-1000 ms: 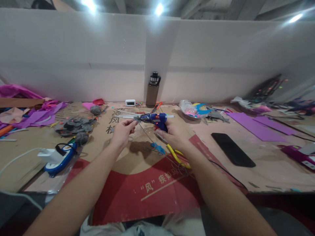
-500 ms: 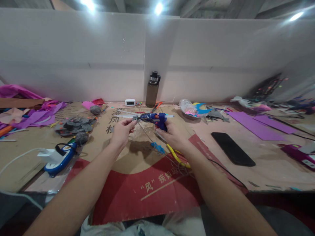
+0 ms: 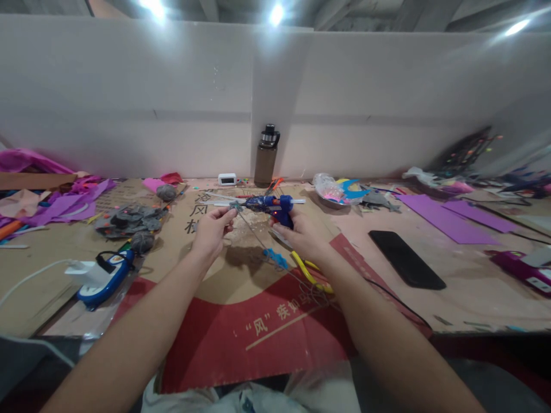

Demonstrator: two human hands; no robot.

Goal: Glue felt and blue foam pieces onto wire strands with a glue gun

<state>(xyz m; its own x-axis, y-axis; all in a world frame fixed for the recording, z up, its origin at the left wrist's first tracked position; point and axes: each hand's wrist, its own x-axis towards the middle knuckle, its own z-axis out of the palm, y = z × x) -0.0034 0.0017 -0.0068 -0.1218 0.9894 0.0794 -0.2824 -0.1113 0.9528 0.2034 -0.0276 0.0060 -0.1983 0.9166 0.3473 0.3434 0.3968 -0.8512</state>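
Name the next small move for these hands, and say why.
Probably ease the blue glue gun in the right hand slightly away from the left hand: its nozzle points at the small grayish piece pinched there, close to the fingertips.

Left fingers [image 3: 224, 214] — pinched, right fingers [image 3: 284, 232] — curled

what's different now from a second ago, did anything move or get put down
The left hand has edged slightly left with the small grey piece, widening the gap to the nozzle of the blue glue gun. Nothing was visibly picked up or let go: the right hand still holds the gun. The bottle, phone and blue cutout stayed put.
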